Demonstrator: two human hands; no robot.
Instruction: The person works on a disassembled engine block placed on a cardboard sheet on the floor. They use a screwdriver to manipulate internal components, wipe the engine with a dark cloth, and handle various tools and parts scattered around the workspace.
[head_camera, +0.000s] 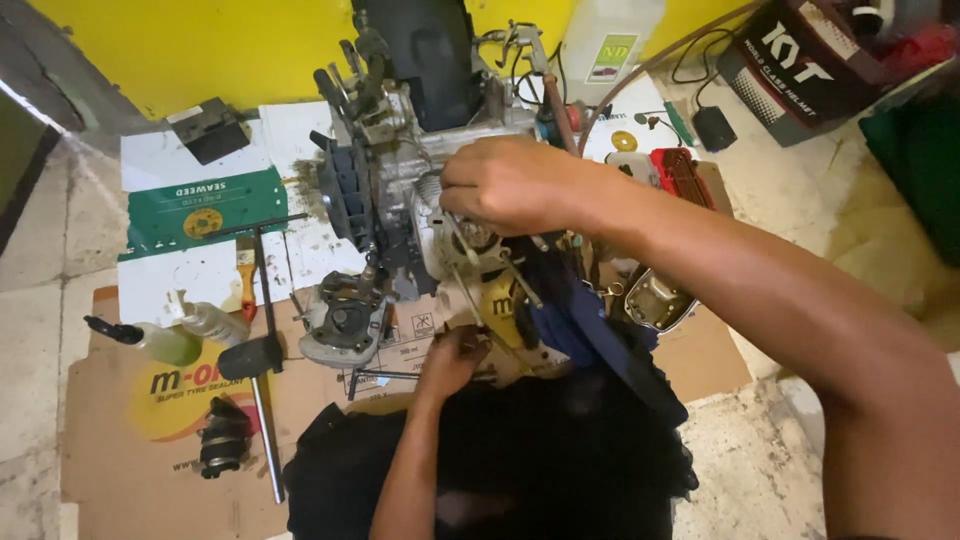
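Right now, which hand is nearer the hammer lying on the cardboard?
Left. The left hand is low over the cardboard, a short way right of the hammer. The right hand is higher up on the engine, farther away.

An engine (420, 170) sits on flattened cardboard (120, 440) on the floor, a wall behind it. The right hand (510, 185) rests on the engine's top; the left hand (452, 358) is just in front, below it. To the left lie a hammer (262, 385), two squeeze bottles (175, 335) and a T-handled wrench (262, 270); a helmet box (800, 70) stands far right.
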